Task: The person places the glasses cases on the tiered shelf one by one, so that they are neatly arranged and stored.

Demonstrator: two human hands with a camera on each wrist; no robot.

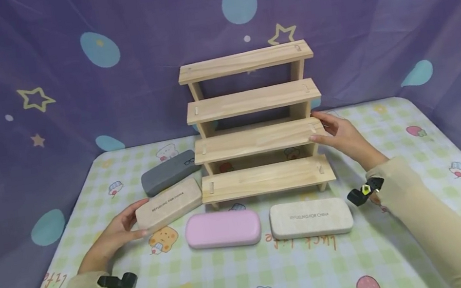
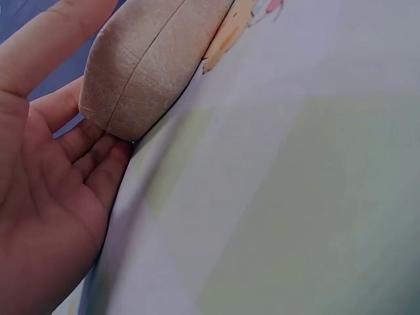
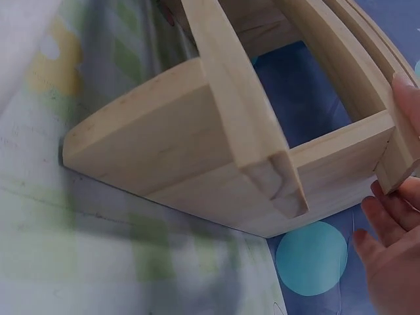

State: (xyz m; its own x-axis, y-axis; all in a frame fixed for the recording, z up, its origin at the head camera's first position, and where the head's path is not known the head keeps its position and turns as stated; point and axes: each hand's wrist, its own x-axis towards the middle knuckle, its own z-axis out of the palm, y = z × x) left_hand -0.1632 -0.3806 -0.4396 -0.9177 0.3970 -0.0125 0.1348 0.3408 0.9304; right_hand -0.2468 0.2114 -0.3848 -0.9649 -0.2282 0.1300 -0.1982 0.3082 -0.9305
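Observation:
At the left, my left hand (image 1: 118, 231) holds the end of a beige glasses case (image 1: 169, 205) lettered "REFUELING FOR CHINA", thumb on its near side and fingers at the far side. The left wrist view shows that case (image 2: 141, 65) close over the cloth, fingers round its tip. My right hand (image 1: 343, 138) grips the right end of the third board down on a four-step wooden display rack (image 1: 258, 141), its thumb on the board's front. Seen from the right wrist, the fingers of this hand (image 3: 397, 230) lie round the board's end beside the rack's side panel (image 3: 170, 144).
A dark grey glasses case (image 1: 169, 173) lies behind the beige one, next to the rack. In front of the rack lie a pink case (image 1: 223, 229) and an off-white case (image 1: 311, 219). The table has a green checked cloth (image 1: 215, 284); a purple curtain (image 1: 141, 9) hangs behind.

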